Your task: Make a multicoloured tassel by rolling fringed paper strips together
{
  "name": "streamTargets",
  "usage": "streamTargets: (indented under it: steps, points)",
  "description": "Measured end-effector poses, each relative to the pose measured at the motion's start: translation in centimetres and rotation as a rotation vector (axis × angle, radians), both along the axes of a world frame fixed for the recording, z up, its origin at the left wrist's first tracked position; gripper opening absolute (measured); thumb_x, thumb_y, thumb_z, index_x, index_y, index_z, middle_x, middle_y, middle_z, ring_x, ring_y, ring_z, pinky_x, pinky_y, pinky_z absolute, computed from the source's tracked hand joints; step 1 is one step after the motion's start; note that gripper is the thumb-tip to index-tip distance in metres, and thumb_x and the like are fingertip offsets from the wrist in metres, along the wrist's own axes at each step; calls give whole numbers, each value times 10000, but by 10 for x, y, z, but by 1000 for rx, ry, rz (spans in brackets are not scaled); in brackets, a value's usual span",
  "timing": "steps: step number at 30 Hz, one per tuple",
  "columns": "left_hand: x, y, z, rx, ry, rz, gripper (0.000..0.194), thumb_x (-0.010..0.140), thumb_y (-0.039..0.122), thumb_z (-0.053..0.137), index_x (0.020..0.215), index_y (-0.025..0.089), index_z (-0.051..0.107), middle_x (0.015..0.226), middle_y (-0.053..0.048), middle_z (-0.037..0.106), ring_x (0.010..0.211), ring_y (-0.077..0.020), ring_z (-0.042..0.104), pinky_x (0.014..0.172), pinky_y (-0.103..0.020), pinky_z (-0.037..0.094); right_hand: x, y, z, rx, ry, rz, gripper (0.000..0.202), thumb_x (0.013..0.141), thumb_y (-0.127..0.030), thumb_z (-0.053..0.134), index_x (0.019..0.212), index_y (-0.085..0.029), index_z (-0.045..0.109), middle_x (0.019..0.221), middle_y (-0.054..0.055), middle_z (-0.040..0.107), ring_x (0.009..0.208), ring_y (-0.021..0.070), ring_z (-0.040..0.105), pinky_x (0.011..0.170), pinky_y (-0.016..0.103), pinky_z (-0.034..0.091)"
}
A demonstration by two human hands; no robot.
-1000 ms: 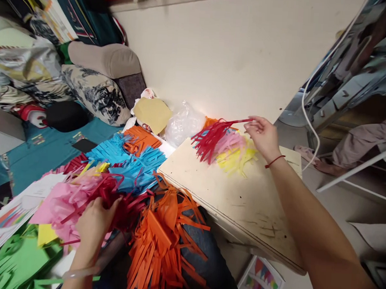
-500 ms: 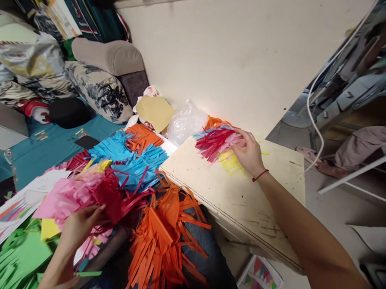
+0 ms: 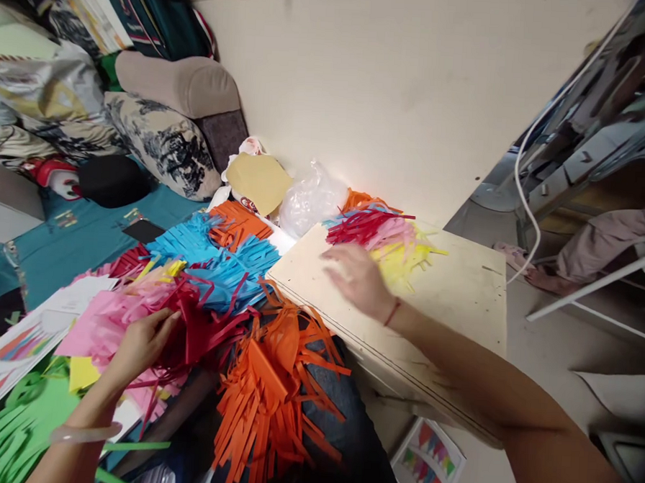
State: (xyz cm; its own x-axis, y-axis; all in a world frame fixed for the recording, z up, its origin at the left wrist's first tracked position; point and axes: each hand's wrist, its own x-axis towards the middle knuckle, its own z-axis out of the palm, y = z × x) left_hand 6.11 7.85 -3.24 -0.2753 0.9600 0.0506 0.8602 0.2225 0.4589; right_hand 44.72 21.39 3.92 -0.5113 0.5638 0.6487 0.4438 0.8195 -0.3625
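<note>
My left hand [image 3: 144,340] is closed at the edge of a dark red fringed tissue paper [image 3: 196,328], its thumb and fingers drawn together there. Pink tissue paper [image 3: 102,324] lies under and beside that hand. My right hand [image 3: 361,283] is over the pale wooden board [image 3: 431,334], fingers apart and slightly blurred, with nothing seen in them. Just beyond it lies a row of paper tassels: crimson [image 3: 361,228], pink [image 3: 393,233] and yellow [image 3: 408,264]. Orange fringed paper [image 3: 263,390] drapes over my leg.
Blue fringed paper [image 3: 229,265] and an orange bundle [image 3: 240,224] lie left of the board. Green fringes [image 3: 26,420] are at lower left. A clear plastic bag [image 3: 312,201] sits against the wall [image 3: 363,92]. A white cable [image 3: 520,180] hangs at right.
My right hand has left the pink tassel and moved left and toward me. The pink and yellow tassels show more fully. My left hand stays at the red paper, fingers more closed.
</note>
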Motion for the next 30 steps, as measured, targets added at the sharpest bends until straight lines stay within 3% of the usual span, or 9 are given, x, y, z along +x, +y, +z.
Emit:
streamTargets:
  steps: [2,4,7,10,13,16,20,25,30]
  points:
    - [9,-6,-2,33,48,-2,386,830,545,385,714,211,540,552,2,561,503,-157,503,536,-269,398,-50,-22,-12,22,-289,326,209,959,-255,460,972,-180,654,974,75,690,955,190,593,886,340,447]
    - [21,-14,-6,99,148,-68,395,837,568,428,786,202,567,690,-27,613,586,-172,550,566,-276,410,-104,-39,-30,16,-535,471,207,957,-262,473,973,-167,656,965,73,687,950,200,587,822,335,448]
    - [31,-27,-16,159,367,-279,383,823,560,532,945,204,603,942,-84,636,823,-229,593,711,-318,450,-168,-48,-59,-26,-739,459,224,952,-220,457,1026,-149,657,1057,86,671,1010,222,574,717,319,437]
    - [27,-36,-26,167,539,-366,344,840,494,557,1013,202,613,1021,-113,622,923,-271,566,799,-380,442,-200,-39,-74,-40,-814,400,256,935,-130,430,953,-119,685,1041,106,691,1025,235,589,751,339,427]
    - [18,-39,-29,182,599,-354,300,874,449,530,1007,198,626,1023,-114,626,942,-279,556,782,-389,436,-206,-28,-72,-61,-857,418,199,906,-245,544,872,-125,699,920,99,723,936,239,640,756,357,431]
    - [15,-40,-26,219,574,-371,253,906,393,492,944,200,652,996,-99,639,925,-266,556,772,-378,433,-204,-22,-63,-67,-883,449,276,907,-373,554,874,-145,706,887,94,731,892,237,666,729,355,438]
    - [21,-39,-24,238,552,-376,249,916,347,481,905,201,682,962,-90,643,902,-254,549,755,-360,425,-204,-22,-52,-54,-906,467,260,925,-309,511,867,-155,712,903,98,736,902,232,671,720,350,437]
    - [28,-36,-26,250,510,-332,303,893,434,519,895,182,687,922,-89,633,851,-238,533,744,-354,425,-199,-24,-35,-14,-906,463,259,927,-254,486,872,-149,715,947,99,736,972,238,653,812,378,419]
    - [27,-32,-23,389,426,-345,238,917,321,490,840,181,667,858,-71,616,820,-217,529,748,-344,427,-186,-26,-24,28,-897,441,294,935,-277,465,916,-134,721,1017,105,722,998,265,643,822,401,424]
